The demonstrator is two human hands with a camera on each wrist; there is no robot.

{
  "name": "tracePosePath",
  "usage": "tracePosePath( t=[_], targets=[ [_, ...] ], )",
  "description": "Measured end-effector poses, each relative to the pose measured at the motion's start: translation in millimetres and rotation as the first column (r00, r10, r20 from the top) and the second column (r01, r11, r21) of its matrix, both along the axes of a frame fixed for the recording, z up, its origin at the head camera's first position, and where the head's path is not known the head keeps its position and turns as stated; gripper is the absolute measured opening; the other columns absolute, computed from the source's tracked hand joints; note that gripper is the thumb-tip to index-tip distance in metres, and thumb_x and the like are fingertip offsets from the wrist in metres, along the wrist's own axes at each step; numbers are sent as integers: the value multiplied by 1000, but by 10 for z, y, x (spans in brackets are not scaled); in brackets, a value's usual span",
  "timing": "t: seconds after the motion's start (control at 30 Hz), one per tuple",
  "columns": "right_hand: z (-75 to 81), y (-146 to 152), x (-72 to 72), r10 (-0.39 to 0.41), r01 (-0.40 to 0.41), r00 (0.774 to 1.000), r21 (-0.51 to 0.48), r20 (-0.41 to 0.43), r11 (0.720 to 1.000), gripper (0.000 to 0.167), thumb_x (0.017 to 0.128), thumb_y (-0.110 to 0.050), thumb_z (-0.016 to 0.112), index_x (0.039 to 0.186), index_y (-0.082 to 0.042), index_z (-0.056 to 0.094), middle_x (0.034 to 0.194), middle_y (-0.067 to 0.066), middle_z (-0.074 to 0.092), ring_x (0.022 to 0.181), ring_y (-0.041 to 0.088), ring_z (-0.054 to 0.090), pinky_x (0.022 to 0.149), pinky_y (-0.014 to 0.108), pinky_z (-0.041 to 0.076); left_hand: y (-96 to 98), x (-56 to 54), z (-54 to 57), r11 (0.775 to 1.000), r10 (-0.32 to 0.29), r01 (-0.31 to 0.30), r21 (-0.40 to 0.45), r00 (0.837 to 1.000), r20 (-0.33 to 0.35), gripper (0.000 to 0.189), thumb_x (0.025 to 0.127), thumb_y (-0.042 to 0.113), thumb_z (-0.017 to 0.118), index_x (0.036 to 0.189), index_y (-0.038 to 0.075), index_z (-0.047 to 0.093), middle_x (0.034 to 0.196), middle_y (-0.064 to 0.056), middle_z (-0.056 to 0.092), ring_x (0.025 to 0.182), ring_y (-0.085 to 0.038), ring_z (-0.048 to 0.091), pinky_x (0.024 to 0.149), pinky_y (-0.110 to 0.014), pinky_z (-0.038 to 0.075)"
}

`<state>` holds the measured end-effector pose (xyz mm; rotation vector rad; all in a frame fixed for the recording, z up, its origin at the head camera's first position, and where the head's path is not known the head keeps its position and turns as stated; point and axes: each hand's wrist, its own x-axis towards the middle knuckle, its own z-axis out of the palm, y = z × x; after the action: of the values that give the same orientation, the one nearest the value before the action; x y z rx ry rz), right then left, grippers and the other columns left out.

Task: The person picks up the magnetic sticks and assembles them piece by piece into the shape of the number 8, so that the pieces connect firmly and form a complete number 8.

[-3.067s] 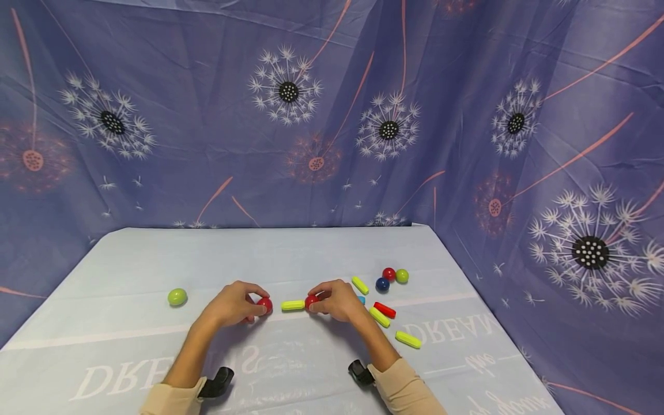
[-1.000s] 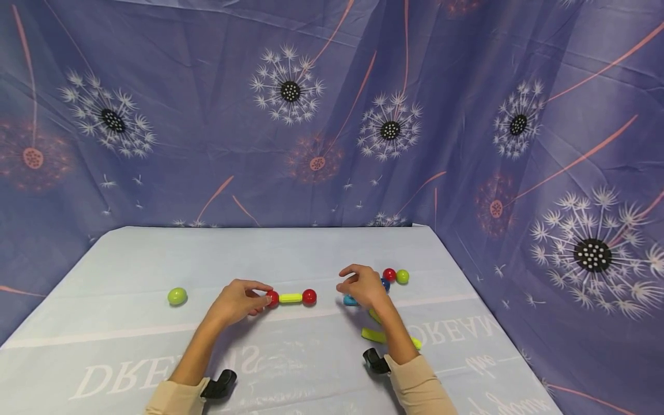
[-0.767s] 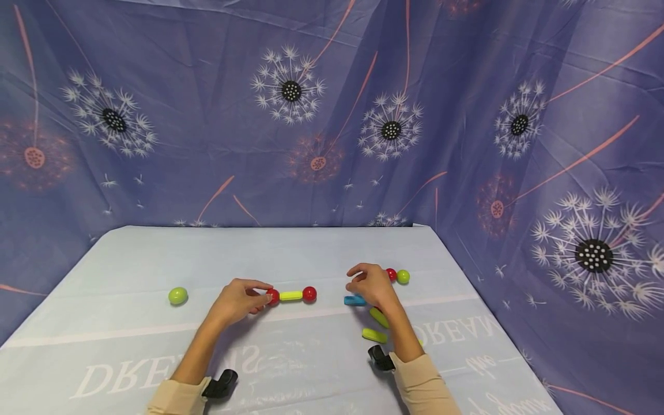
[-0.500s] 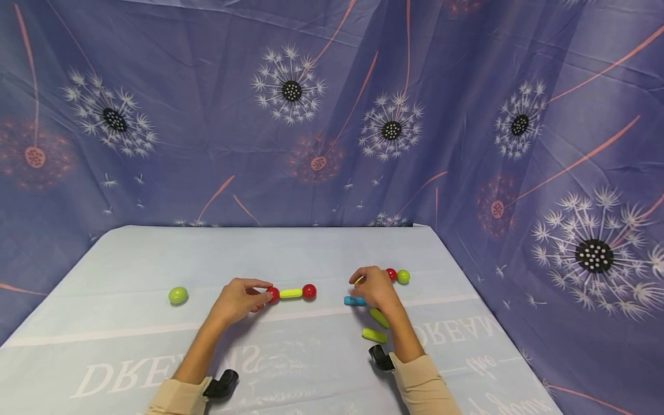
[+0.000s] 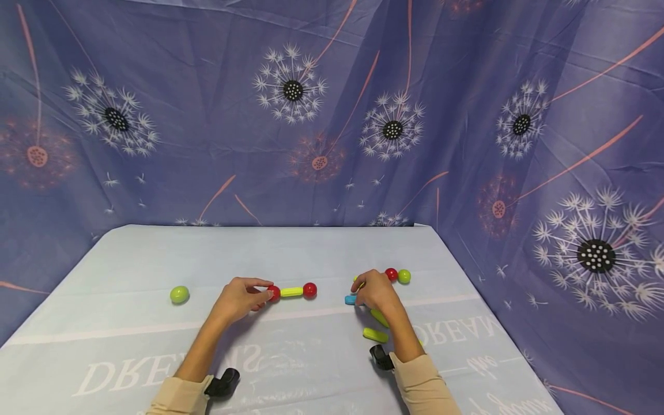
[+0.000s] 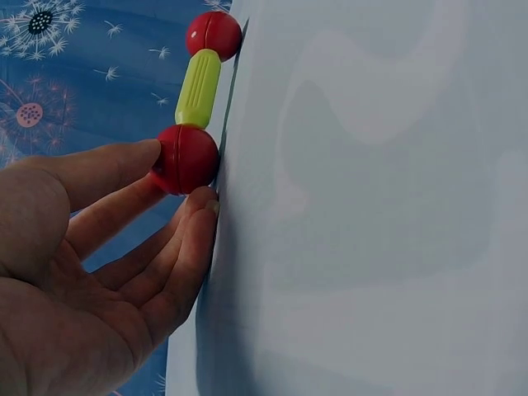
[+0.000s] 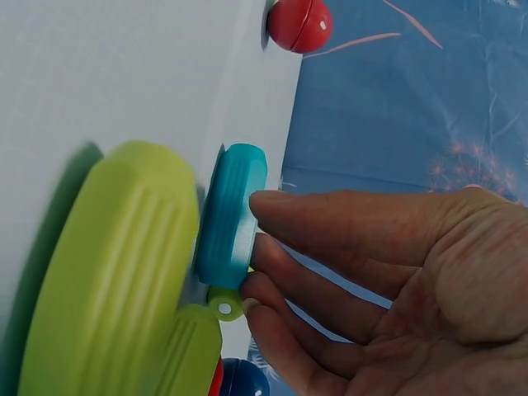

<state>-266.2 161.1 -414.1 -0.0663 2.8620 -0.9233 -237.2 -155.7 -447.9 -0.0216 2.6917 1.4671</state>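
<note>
My left hand pinches a red ball between thumb and fingers. That ball is joined to a yellow-green magnetic rod, whose far end meets another red ball; the three form a straight bar on the table. To the right, my right hand has its fingertips at a blue rod, thumb and fingers beside it with no clear grip around it. Part of the blue rod is hidden by the hand in the head view.
Near the right hand lie yellow-green rods, a red ball, a green ball and a dark blue ball. A green ball sits at the left. A patterned curtain hangs behind the white-covered table.
The rod and both red balls became joined, and my right hand released its ball and moved right. Over the last half second it has lowered to the blue rod; the left keeps its hold.
</note>
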Motion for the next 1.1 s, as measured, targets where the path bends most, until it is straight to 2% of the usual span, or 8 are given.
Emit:
tracePosePath(
  t=[0.4,0.77,0.9,1.1],
  targets=[
    [-22,6,-36,11,-11,998,-4,55,1000,20,73,3,82,89,-9,81,96,5,76,89,21,61,75,33,55,4,5,31,1000,-18,18,20,1000,-7,32,89,16,76,119,5,75,92,-11,77,70,-17,70,64,-29,57],
    [-57,-26,-39,25,-27,998,32,63,999,20,74,3,81,89,-10,81,94,5,75,92,23,60,89,44,54,-5,-3,30,1000,-13,13,15,1000,5,32,90,17,75,120,7,75,91,-10,77,71,-16,70,65,-30,56],
    [-70,-46,-27,33,-35,999,41,42,999,22,71,5,81,88,-9,81,88,4,75,88,22,61,85,42,54,-15,7,27,999,-24,24,36,1000,-1,33,90,17,76,121,6,74,92,-11,77,72,-17,71,65,-31,57],
    [-72,-85,-4,51,-52,998,39,28,998,22,71,2,83,90,-9,81,82,2,74,80,20,61,69,32,51,-33,17,8,997,-31,31,72,1000,-3,33,90,15,76,121,3,73,94,-14,77,74,-18,72,66,-32,59]
  ],
)
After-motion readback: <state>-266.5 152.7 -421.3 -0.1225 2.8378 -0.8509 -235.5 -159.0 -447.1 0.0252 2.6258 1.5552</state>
